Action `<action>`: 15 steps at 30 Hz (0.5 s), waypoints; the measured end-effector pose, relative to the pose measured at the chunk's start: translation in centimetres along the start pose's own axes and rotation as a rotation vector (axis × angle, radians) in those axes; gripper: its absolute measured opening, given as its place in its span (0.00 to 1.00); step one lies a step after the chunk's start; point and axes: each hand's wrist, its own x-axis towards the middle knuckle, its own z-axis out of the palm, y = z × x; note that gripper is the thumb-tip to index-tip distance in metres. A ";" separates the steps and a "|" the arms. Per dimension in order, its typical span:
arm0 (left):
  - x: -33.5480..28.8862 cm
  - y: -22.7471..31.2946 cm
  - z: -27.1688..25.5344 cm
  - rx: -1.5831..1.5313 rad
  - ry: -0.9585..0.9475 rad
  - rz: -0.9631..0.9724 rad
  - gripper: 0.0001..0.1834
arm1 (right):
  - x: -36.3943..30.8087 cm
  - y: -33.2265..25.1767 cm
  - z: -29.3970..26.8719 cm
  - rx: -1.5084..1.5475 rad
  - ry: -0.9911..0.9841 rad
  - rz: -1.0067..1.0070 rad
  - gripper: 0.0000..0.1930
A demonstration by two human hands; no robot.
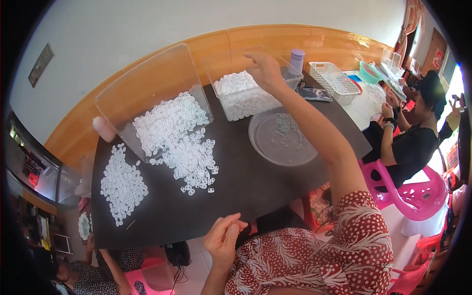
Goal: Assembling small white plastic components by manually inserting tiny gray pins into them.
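While the right hand [265, 71] hangs over the clear bin [292, 83] at the table's [255, 191] far side, the step seems to be a reach to its white pieces [233, 83]; picking there calls for clearing the rim. The right arm stretches out, fingers partly bent; the left hand [223, 239] curls near the front edge, fingertips close together. Whether either holds anything, I cannot tell.

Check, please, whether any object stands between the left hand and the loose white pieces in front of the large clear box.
Nothing visible does: between the left hand and the loose white pieces, only dark tabletop shows. The large clear box is behind these pieces, not in the way.
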 end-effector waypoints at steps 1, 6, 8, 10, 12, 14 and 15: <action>-0.2 0.4 -0.2 0.009 0.005 0.007 0.09 | -0.4 -0.2 -0.4 0.010 0.007 -0.003 0.17; 0.5 2.5 -2.2 0.228 -0.005 0.143 0.10 | -5.4 -2.9 -5.0 0.473 -0.027 0.270 0.08; 2.4 4.9 -2.2 0.244 0.080 0.141 0.09 | -6.4 -4.6 -7.8 0.561 0.013 0.258 0.07; 5.3 7.2 -2.1 0.343 0.083 0.350 0.07 | -6.5 -6.8 -10.7 0.765 0.084 0.283 0.07; 8.1 9.8 -1.0 0.370 0.100 0.568 0.15 | -6.5 -7.5 -13.6 0.810 0.162 0.122 0.08; 10.5 12.2 -1.8 0.243 -0.062 0.928 0.27 | -5.7 -7.7 -15.7 0.672 0.280 -0.227 0.12; 10.6 14.8 -2.0 0.129 0.135 0.929 0.26 | -5.6 -8.6 -18.9 0.093 0.231 -0.224 0.17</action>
